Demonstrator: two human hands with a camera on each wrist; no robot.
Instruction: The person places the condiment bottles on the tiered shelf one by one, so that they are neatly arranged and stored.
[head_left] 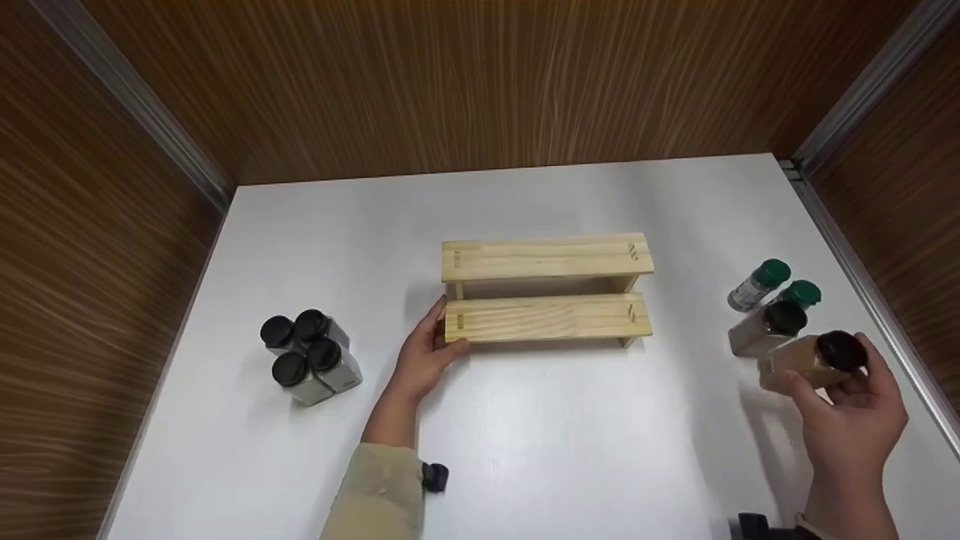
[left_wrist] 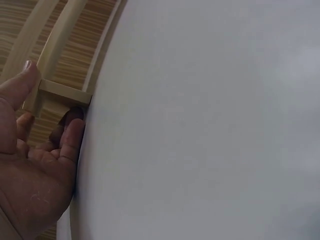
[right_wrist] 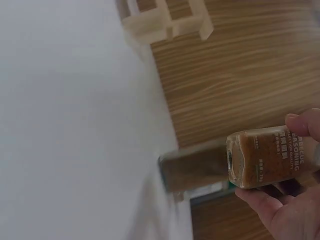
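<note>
A two-step pale wooden rack (head_left: pixel 547 319) stands mid-table. My left hand (head_left: pixel 420 364) grips the left end of its lower step, thumb at the front edge and fingers around the side. In the left wrist view, the thumb lies against the upper board of the rack (left_wrist: pixel 65 92) and curled fingers sit beneath. At the right, my right hand (head_left: pixel 859 424) holds a tilted seasoning jar (head_left: pixel 796 364) with a black lid, raised off the table. The right wrist view shows brown contents and a "barbecue seasoning" label on the jar (right_wrist: pixel 267 155).
Just beyond the held jar stand another black-lidded jar (head_left: pixel 752 334) and two green-capped bottles, one in front (head_left: pixel 750 291) and one partly hidden (head_left: pixel 802 292). Several black-lidded jars (head_left: pixel 311 360) cluster at the left. Wood-grain panels (head_left: pixel 495 82) wall the white table (head_left: pixel 555 435).
</note>
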